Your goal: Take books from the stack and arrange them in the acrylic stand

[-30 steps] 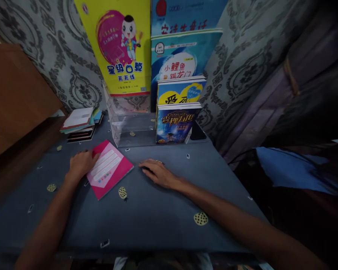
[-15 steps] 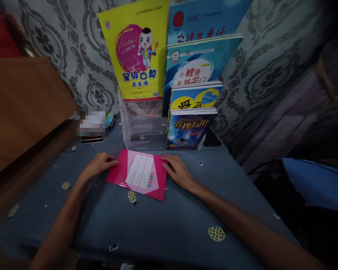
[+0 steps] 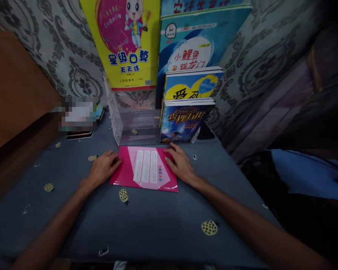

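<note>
A pink booklet (image 3: 124, 170) with a paler panel, white text columns and coloured characters lies flat on the cloth-covered table. At its left edge my left hand (image 3: 103, 168) rests with loosely bent fingers, the thumb tip touching or almost touching the edge. My right hand (image 3: 180, 163) lies over the upper right edge, its fingers apart and stretched forward, thumb on the cover. Neither hand lifts the booklet. Just behind it stands a clear plastic book rack (image 3: 139, 137), whose right column holds a dark blue book (image 3: 183, 122) in front.
Higher in the rack are a yellow workbook (image 3: 132, 80), a blue-and-yellow book (image 3: 193, 82) and a teal book (image 3: 205, 33). A partly blurred pile of books (image 3: 80, 118) sits at the left back. A dark flat object (image 3: 206, 132) lies right of the rack; blue fabric (image 3: 312, 176) hangs at right.
The booklet has turned slightly counterclockwise, so its near edge lies straighter, and sits closer to the rack. Both hands moved with it. The view has shifted down and a little right.
</note>
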The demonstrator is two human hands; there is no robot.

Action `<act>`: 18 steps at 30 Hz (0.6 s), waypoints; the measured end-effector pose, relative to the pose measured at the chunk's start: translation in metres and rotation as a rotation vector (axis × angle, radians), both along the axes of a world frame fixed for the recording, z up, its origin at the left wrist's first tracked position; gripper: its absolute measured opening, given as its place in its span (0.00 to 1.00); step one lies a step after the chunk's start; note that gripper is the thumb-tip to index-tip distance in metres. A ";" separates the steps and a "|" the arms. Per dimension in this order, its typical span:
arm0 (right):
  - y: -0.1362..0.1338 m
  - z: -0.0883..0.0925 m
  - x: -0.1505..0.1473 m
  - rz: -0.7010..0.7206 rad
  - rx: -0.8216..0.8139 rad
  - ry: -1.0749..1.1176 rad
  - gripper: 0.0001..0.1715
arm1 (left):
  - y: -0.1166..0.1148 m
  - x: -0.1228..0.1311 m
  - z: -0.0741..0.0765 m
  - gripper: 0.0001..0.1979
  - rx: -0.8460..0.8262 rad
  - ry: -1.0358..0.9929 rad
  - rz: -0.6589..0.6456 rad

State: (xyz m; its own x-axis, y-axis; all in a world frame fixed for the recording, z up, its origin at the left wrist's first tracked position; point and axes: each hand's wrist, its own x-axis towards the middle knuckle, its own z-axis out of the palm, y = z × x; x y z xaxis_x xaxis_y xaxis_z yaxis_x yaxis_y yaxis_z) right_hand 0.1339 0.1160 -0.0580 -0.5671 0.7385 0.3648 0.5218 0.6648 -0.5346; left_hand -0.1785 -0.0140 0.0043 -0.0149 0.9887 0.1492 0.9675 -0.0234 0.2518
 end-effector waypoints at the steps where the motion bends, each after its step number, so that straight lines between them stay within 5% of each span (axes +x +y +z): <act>1: 0.000 0.001 0.002 0.010 0.006 -0.003 0.21 | 0.000 0.004 -0.006 0.16 0.067 0.047 0.010; 8: -0.001 0.012 0.016 0.083 0.065 -0.013 0.20 | 0.006 0.022 -0.028 0.15 0.302 0.094 -0.095; 18: -0.023 0.015 0.064 0.062 0.157 -0.066 0.19 | 0.018 0.047 -0.030 0.15 0.242 0.118 -0.188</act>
State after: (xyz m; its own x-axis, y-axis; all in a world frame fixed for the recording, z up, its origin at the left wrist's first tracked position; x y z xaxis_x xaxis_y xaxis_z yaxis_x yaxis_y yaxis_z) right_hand 0.1983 0.0932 -0.0433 -0.6361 0.6383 0.4336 0.5081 0.7694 -0.3872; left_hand -0.1310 0.0045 -0.0261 0.1958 0.9080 0.3704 0.9628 -0.2496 0.1030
